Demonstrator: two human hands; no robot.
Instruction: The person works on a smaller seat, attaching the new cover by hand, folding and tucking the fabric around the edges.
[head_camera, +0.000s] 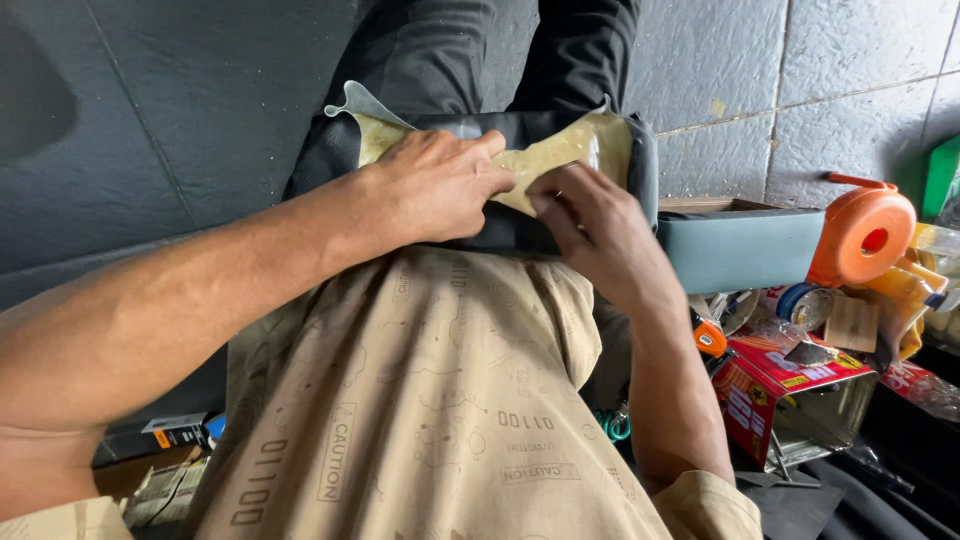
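A black padded cushion piece (640, 160) lies across my lap, its yellowish foam (585, 145) bared between the folded edges of dark leatherette cover. My left hand (435, 185) presses flat on the foam and the cover's edge at the left. My right hand (590, 225) pinches the cover's lower edge at the middle, fingertips meeting the left hand's. A pale flap of the cover's underside (362, 100) sticks up at the far left corner.
A grey-green padded armrest (740, 250) lies at right, beside an orange tape dispenser (865, 235). Below it are a red printed box (775, 385), small tools and plastic wrappers. Grey stone tiles (180, 110) cover the floor. My dark trousers (430, 50) extend ahead.
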